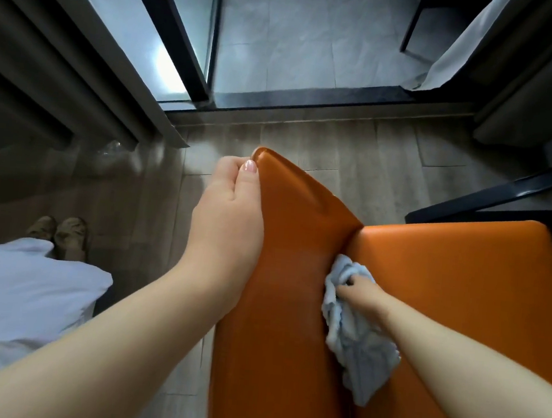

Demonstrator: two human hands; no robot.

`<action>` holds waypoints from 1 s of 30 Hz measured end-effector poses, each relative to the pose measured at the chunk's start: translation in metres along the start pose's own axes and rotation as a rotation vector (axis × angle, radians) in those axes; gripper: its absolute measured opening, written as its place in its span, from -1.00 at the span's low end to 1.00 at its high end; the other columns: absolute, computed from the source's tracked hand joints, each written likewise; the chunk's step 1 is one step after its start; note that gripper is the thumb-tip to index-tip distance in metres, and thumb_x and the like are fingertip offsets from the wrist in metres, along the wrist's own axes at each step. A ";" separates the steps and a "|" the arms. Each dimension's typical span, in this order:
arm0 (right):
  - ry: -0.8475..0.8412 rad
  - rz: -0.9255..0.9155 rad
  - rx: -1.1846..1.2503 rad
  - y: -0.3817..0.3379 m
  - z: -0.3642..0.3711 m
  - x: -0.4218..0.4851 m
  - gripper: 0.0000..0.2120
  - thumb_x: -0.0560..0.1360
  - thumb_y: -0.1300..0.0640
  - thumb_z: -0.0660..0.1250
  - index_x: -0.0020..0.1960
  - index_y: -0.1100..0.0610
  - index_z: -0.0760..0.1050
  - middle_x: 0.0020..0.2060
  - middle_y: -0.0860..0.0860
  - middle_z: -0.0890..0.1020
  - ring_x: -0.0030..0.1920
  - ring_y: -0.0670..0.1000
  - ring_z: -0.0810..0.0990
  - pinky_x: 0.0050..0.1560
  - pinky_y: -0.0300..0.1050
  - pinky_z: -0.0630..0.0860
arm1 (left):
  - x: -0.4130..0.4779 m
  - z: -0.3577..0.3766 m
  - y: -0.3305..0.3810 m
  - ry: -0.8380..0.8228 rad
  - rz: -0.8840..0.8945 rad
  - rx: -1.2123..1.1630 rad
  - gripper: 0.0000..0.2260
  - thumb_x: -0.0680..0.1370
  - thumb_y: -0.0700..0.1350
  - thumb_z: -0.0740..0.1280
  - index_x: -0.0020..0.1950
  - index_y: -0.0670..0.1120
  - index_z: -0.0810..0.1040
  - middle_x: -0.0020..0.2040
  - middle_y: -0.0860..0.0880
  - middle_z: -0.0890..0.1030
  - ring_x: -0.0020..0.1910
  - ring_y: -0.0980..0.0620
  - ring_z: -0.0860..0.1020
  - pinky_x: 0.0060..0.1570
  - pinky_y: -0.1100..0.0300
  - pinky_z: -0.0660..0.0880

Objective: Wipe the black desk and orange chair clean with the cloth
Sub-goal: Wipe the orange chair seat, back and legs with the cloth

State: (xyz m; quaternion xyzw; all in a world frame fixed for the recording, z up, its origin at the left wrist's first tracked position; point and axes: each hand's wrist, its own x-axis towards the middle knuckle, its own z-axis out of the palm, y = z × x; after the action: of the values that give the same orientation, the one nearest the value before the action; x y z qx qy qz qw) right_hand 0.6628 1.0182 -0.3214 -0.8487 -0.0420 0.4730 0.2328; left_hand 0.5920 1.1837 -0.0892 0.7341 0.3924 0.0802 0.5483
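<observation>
The orange chair (295,278) fills the lower middle and right of the head view, its backrest running from the top corner down, its seat to the right. My left hand (230,211) grips the top edge of the backrest near its corner, thumb on the front face. My right hand (359,292) holds a crumpled light blue cloth (356,344) and presses it against the crease where backrest meets seat. Part of the cloth hangs down below my wrist. The black desk shows only as a dark edge (491,199) at the right.
A white pillow or bedding (17,291) lies at the lower left, with a pair of beige slippers (60,232) on the wood floor beside it. Grey curtains (46,62) hang at the left. A black-framed glass door (184,31) opens onto grey tiles ahead.
</observation>
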 end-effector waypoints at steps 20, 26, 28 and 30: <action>0.706 -0.697 0.591 -0.128 0.011 -0.124 -0.67 0.35 -0.17 0.22 0.10 -0.15 0.44 -0.03 -0.09 0.50 0.00 0.06 0.51 -0.04 -0.08 0.48 | 0.007 0.000 -0.006 0.048 0.024 -0.007 -0.77 0.62 0.05 0.09 -0.15 0.08 0.47 -0.27 0.05 0.53 -0.25 0.11 0.51 -0.17 0.10 0.46; 0.355 0.176 0.596 -0.078 0.004 -0.070 -0.69 0.60 0.07 0.13 0.28 0.16 0.40 0.25 0.19 0.47 0.25 0.24 0.43 0.27 0.02 0.36 | 0.002 0.000 -0.003 0.019 0.012 0.019 -0.74 0.63 0.12 0.04 -0.10 0.09 0.46 -0.21 0.01 0.53 -0.19 -0.01 0.52 -0.08 -0.08 0.54; 0.498 -0.129 0.554 -0.094 0.014 -0.092 -0.68 0.57 -0.13 0.18 0.20 0.04 0.47 0.22 0.12 0.50 0.24 0.22 0.43 0.26 -0.04 0.33 | 0.005 0.001 -0.004 0.038 0.024 0.005 -0.74 0.63 0.10 0.06 -0.13 0.07 0.46 -0.27 0.03 0.51 -0.24 0.01 0.49 -0.11 -0.06 0.51; 0.661 -0.534 0.613 -0.116 0.030 -0.135 -0.57 0.45 -0.43 0.10 0.11 -0.19 0.46 0.15 -0.12 0.51 0.16 0.05 0.43 0.23 -0.27 0.28 | 0.008 0.001 -0.005 0.059 0.027 -0.011 -0.75 0.62 0.05 0.11 -0.20 0.07 0.47 -0.33 0.09 0.49 -0.29 0.06 0.46 -0.16 -0.01 0.46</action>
State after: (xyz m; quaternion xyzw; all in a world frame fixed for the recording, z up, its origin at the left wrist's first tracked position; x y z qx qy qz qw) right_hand 0.5812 1.0925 -0.1788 -0.8054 -0.0409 0.0949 0.5837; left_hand 0.5959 1.1883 -0.0964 0.7335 0.3980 0.1112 0.5396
